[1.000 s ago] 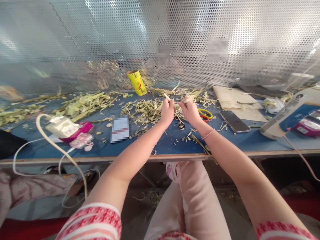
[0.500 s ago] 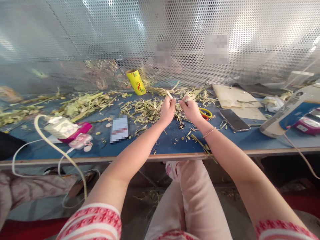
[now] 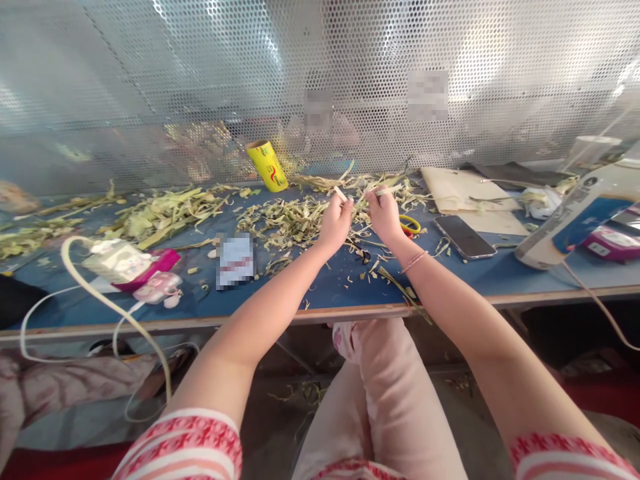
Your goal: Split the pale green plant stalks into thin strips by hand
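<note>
My left hand (image 3: 334, 224) and my right hand (image 3: 384, 215) are raised side by side over the blue table (image 3: 330, 283), a short gap between them. The left hand pinches a pale thin stalk piece (image 3: 341, 194) that sticks up from its fingers. The right hand grips another pale strip (image 3: 381, 191) at its fingertips. Below and behind both hands lies a heap of green-yellow leaf strips (image 3: 287, 220). A thin bracelet circles my right wrist.
A yellow roll (image 3: 267, 165) leans on the perforated metal screen (image 3: 320, 80). Yellow-handled scissors (image 3: 411, 225) and a phone (image 3: 465, 237) lie right of my hands, beside cardboard (image 3: 463, 189). Left are a white cable (image 3: 90, 280), pink items (image 3: 155, 267) and more leaves (image 3: 160, 210).
Both hands have stayed over the leaf heap and shifted slightly up and left in view; the right hand has drawn a little away from the left.
</note>
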